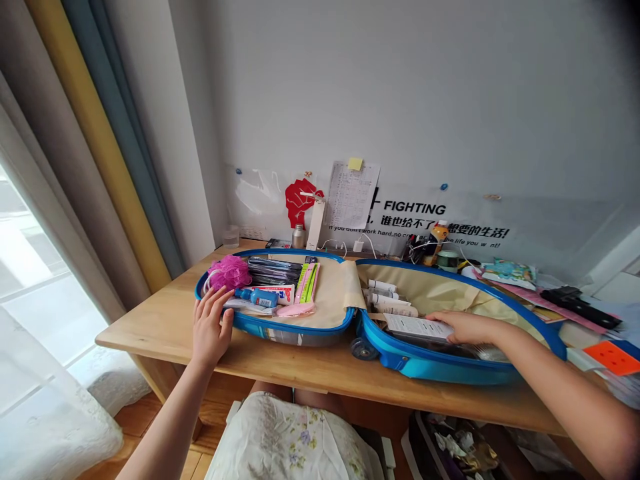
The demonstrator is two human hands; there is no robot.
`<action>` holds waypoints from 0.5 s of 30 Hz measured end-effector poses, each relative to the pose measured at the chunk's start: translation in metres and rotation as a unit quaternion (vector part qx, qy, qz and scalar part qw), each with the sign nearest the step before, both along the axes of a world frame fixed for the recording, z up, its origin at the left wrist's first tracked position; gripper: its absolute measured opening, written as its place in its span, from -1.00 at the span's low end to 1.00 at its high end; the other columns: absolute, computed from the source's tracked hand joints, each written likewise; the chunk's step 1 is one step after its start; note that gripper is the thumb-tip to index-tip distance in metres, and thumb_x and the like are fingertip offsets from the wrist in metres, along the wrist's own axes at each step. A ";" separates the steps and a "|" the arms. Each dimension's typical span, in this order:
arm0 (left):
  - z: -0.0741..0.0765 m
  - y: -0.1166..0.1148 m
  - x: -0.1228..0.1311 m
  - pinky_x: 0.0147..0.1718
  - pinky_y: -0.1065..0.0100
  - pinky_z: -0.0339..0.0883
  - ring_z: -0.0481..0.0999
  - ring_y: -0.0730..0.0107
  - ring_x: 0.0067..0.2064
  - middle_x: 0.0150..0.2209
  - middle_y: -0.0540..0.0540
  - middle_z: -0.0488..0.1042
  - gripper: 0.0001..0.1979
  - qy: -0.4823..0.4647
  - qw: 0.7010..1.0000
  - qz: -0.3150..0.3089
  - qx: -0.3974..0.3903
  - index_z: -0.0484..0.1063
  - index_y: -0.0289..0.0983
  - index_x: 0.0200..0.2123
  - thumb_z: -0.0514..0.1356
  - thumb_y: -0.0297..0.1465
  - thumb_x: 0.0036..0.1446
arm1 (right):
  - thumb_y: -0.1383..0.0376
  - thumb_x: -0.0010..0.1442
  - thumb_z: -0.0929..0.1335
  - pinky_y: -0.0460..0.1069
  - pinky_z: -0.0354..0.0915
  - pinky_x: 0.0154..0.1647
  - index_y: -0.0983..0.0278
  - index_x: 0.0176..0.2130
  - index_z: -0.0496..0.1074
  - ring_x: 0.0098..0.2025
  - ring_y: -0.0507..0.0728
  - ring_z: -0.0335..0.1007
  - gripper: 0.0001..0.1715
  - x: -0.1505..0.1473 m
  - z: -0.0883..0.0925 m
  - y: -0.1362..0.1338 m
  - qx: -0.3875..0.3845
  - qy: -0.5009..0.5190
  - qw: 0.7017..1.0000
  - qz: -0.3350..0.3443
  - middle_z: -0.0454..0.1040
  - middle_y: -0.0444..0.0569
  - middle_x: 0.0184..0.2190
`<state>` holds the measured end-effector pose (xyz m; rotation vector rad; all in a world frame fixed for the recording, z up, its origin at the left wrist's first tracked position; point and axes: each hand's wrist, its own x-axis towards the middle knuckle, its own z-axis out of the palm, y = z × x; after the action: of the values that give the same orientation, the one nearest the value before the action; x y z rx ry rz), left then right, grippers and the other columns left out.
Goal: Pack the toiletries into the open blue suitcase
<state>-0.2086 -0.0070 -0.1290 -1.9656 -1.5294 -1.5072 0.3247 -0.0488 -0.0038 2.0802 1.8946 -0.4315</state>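
A blue suitcase [300, 337] lies unfolded on the wooden table, both halves facing up. My left hand [213, 327] rests on the rim of the left half, fingers stretched out beside a purple bath puff [230, 270]. That half also holds a small blue bottle [257, 297], a toothpaste box [285, 291], green-and-pink packs [307, 283], a pink case [296, 310] and dark packaged items [280, 271]. In the right half, my right hand [453, 327] grips a flat package with printed text [417, 327]. Several white tubes [387, 297] lie to its left.
At the table's back stand a metallic bottle [299, 237], an orange-labelled bottle [437, 240] and a jar [447, 260]. A black object [580, 307] and an orange item [613, 357] lie at the right. Below the table is a bin [425, 447] with crumpled wrappers.
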 end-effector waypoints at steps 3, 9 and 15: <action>-0.001 0.001 0.000 0.32 -0.03 -0.10 0.22 0.05 0.29 0.15 -0.22 0.42 -0.58 0.005 1.000 -0.003 0.007 0.42 -0.20 0.11 -0.07 -0.23 0.35 | 0.45 -0.20 0.34 0.06 0.25 0.13 0.15 0.14 0.40 0.17 0.31 0.36 -0.15 -0.001 -0.003 0.003 -0.003 -0.003 1.000 0.002 0.45 0.08 0.13; -0.001 0.002 -0.002 0.32 -0.05 -0.09 0.22 0.04 0.30 0.16 -0.23 0.41 -0.58 0.007 1.000 -0.001 0.003 0.41 -0.22 0.11 -0.07 -0.23 0.35 | 0.39 -0.05 0.35 0.04 0.21 0.21 0.27 0.27 0.28 0.26 0.29 0.28 -0.14 -0.011 0.003 0.006 -0.001 0.022 1.000 -0.002 0.28 0.17 0.28; 0.000 0.001 0.000 0.32 -0.04 -0.10 0.22 0.05 0.29 0.16 -0.21 0.41 -0.58 -0.002 1.000 0.001 -0.004 0.41 -0.19 0.12 -0.07 -0.22 0.34 | 0.24 0.15 0.29 -0.06 0.26 0.13 0.38 0.33 0.13 0.23 0.22 0.32 -0.20 -0.025 0.000 0.023 0.044 0.103 0.994 -0.010 0.34 0.27 0.21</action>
<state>-0.2091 -0.0063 -0.1291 -1.9645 -1.5415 -1.5082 0.2998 -0.0261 -0.0035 2.1860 2.0437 -0.5977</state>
